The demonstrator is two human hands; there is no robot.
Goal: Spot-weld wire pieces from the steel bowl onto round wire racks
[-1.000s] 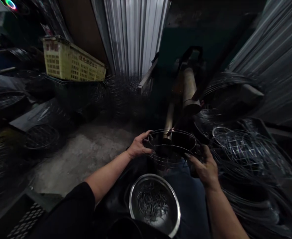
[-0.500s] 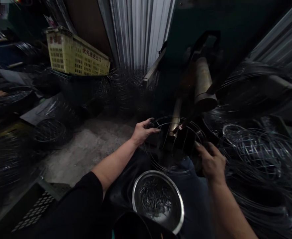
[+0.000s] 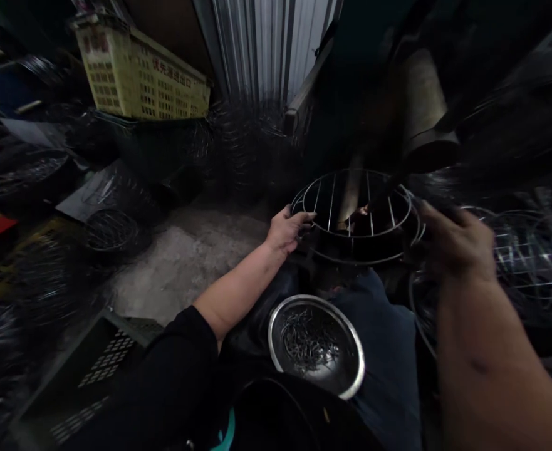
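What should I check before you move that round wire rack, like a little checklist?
1. Left hand on the edge of the round wire rack: ok.
2. Right hand holding the rack's other side: cannot tell, it is blurred.
3. Dark rod clear of the rack's wires: not ok, its tip sits right over them, though touching is hard to see.
4. Steel bowl upright below the rack: ok.
5. Short wire pieces inside the bowl: ok.
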